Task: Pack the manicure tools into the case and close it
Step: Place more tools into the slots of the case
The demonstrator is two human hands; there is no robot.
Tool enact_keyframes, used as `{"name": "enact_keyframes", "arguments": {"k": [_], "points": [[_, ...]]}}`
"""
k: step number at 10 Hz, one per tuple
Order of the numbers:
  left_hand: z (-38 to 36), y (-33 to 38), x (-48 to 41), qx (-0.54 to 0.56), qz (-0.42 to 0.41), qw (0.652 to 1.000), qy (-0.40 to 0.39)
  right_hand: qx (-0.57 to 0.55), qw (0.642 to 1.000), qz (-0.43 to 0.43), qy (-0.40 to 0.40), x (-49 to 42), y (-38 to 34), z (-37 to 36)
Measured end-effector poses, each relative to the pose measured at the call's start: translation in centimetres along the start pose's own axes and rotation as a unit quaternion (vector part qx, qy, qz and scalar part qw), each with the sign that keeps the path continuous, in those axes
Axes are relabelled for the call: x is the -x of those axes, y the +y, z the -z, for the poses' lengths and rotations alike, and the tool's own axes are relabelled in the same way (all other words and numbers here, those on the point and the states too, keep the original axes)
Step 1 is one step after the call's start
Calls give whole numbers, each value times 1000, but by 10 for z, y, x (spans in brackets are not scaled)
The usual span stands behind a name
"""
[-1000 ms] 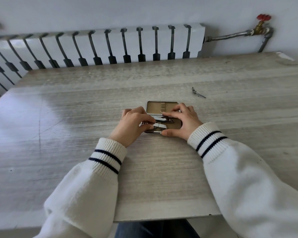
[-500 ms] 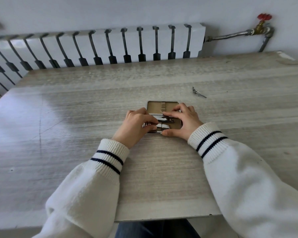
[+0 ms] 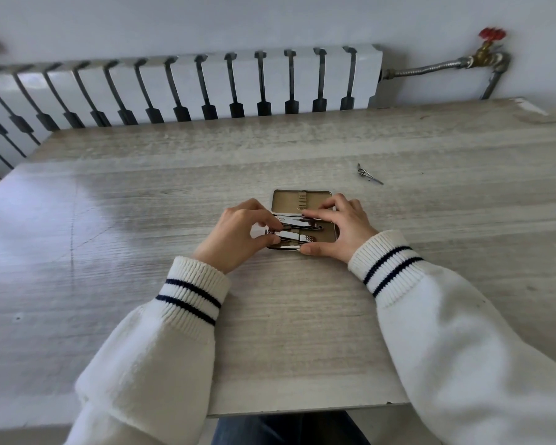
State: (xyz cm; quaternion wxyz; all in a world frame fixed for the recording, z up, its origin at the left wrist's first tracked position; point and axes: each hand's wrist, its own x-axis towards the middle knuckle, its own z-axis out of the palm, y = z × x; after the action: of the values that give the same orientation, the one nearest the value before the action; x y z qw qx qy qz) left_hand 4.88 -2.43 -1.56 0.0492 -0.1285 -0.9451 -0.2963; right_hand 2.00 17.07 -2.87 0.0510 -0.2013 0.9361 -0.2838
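A small metal case (image 3: 302, 198) with a tan lining lies open in the middle of the table, its lid flat on the far side. Several silver manicure tools (image 3: 299, 231) lie across its near half, among them two nail clippers. My left hand (image 3: 238, 232) pinches the left ends of the tools with thumb and fingers. My right hand (image 3: 341, 228) rests on the case's right side, index finger pressing on the upper clipper and thumb at the near rim. One more small silver tool (image 3: 368, 175) lies loose on the table, far right of the case.
The wooden table (image 3: 142, 236) runs to a near edge just above my lap. A white radiator (image 3: 187, 81) stands behind the far edge, with a pipe and red valve (image 3: 491, 35) at the right.
My left hand's fingers have shifted slightly right along the tools. The right hand and case stay in place.
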Motion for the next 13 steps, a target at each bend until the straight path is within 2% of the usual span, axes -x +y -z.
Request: {"name": "enact_keyframes", "arguments": {"k": [8, 11, 13], "points": [[-3, 5, 1, -19, -6, 1000, 19, 1, 1000, 1, 4, 0, 0, -1], [0, -1, -1, -1, 12, 1000, -18, -2, 1000, 1, 4, 1, 0, 0], [2, -4, -2, 18, 4, 999, 38, -1, 1000, 5, 3, 1, 0, 1]]}}
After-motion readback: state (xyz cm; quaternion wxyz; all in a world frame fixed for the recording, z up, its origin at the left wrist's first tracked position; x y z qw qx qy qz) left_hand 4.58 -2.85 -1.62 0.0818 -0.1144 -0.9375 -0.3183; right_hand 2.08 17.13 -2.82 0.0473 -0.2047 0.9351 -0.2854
